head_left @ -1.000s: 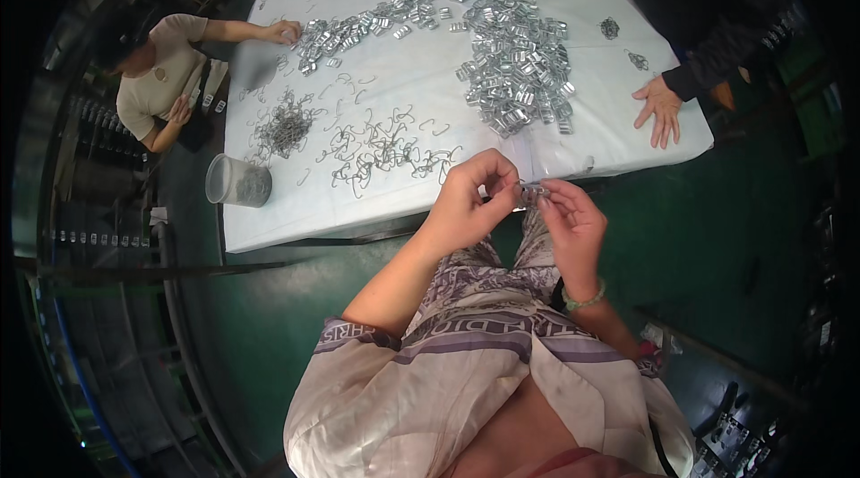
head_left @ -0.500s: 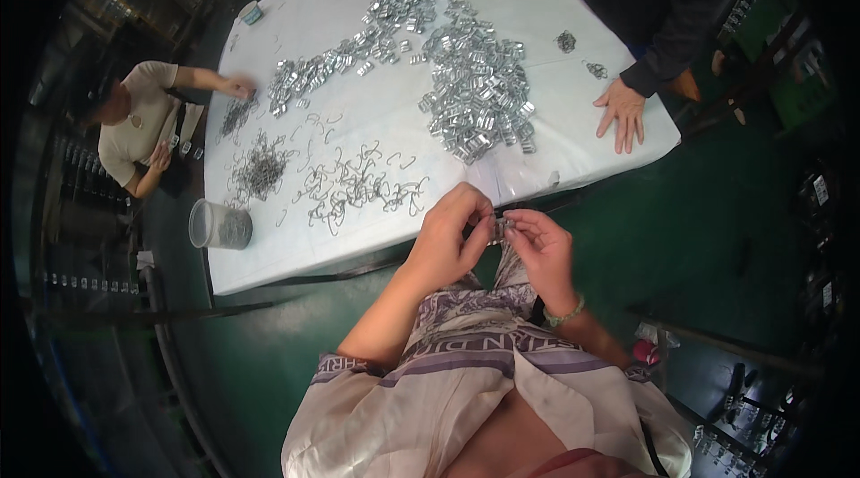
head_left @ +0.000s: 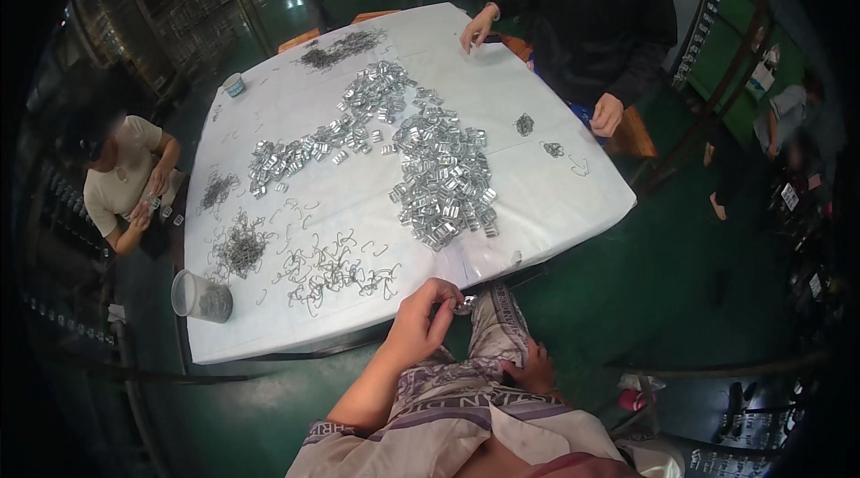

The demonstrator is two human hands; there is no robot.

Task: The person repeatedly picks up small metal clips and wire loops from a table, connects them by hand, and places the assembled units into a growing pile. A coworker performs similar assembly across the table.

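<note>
At the table's near edge, my left hand (head_left: 424,320) is closed, pinching a small shiny metal piece (head_left: 465,304) between thumb and fingertips; the fingers hide part of it. Lower down and to the right, my right hand (head_left: 535,370) rests against my patterned trousers (head_left: 497,321), its thumb and fingers apart and nothing visible in it. Beyond my left hand lies a large heap of shiny metal pieces (head_left: 443,182). Loose bent wire hooks (head_left: 331,272) are scattered on the white-covered table (head_left: 537,200), left of my left hand.
A clear plastic tub (head_left: 202,297) holding small dark pieces stands at the near left corner, beside a dense hook pile (head_left: 242,249). A small cup (head_left: 234,85) is at the far left. One co-worker (head_left: 125,169) sits left; another in black (head_left: 596,30) is across at the right.
My right hand has left the metal piece and dropped to my trousers; my left hand still holds it. The view has tilted up. The black-sleeved co-worker's hand has lifted off the table.
</note>
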